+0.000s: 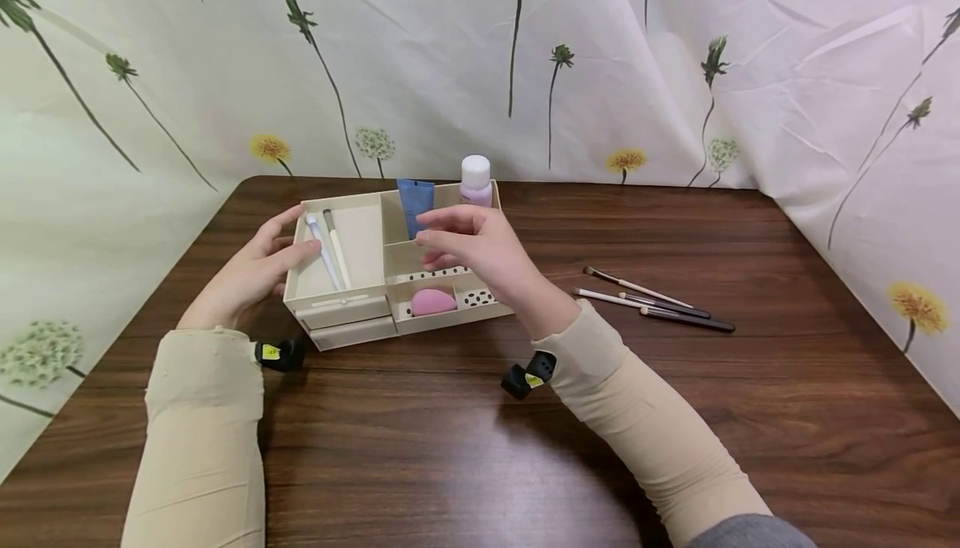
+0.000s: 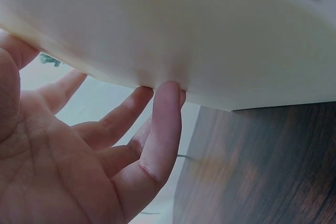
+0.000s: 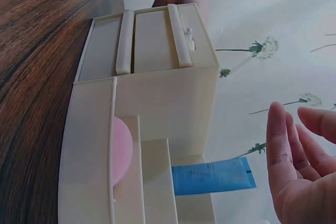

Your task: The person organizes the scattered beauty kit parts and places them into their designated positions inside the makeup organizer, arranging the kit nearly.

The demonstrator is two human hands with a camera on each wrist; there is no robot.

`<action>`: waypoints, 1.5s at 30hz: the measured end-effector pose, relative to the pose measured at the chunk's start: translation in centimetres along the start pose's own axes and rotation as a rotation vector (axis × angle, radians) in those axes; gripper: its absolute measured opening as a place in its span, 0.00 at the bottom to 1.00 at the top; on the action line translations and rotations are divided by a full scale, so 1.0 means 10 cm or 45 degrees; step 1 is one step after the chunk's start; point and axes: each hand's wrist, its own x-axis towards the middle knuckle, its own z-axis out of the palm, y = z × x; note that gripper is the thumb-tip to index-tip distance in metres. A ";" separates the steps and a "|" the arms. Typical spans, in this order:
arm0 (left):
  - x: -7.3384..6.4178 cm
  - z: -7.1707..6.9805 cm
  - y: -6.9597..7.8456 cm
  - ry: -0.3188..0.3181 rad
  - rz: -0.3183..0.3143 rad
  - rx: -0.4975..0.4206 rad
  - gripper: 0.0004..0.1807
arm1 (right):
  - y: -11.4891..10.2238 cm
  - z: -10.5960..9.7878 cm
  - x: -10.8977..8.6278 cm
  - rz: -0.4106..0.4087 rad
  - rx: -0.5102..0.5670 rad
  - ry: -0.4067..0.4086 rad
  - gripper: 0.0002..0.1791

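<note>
A cream cosmetics organizer (image 1: pixel 352 335) with compartments and two drawers stands on the table. My left hand (image 1: pixel 251 273) holds its left side, the thumb over the rim and the fingertips (image 2: pixel 167 90) against the outer wall. My right hand (image 1: pixel 483 248) hovers over the compartments in front of a blue squeeze tube (image 1: pixel 415 202), nothing between its loosely bent fingers. In the right wrist view the tube (image 3: pixel 212 177) stands apart from that hand. Two makeup brushes (image 1: pixel 337 248) lie in the upper left tray. A pink makeup sponge (image 1: pixel 432 302) sits in a front compartment.
A lilac bottle with a white cap (image 1: pixel 476 173) stands in the organizer's back right compartment, partly behind my right hand. Several makeup brushes (image 1: pixel 675 316) lie on the wooden table (image 1: pixel 420 448) to the right. A flower-print cloth (image 1: pixel 450 56) hangs behind the table.
</note>
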 end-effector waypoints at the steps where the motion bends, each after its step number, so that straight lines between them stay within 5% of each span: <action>1: 0.01 0.00 0.00 0.000 -0.003 0.002 0.44 | 0.00 -0.02 -0.02 -0.006 0.001 0.004 0.16; 25: 0.00 0.00 -0.01 -0.025 -0.008 0.001 0.44 | -0.10 -0.40 -0.41 -0.078 0.097 0.066 0.16; 45: 0.01 -0.02 -0.01 -0.025 -0.019 -0.013 0.44 | -0.30 -0.84 -0.50 -0.091 -0.006 0.170 0.13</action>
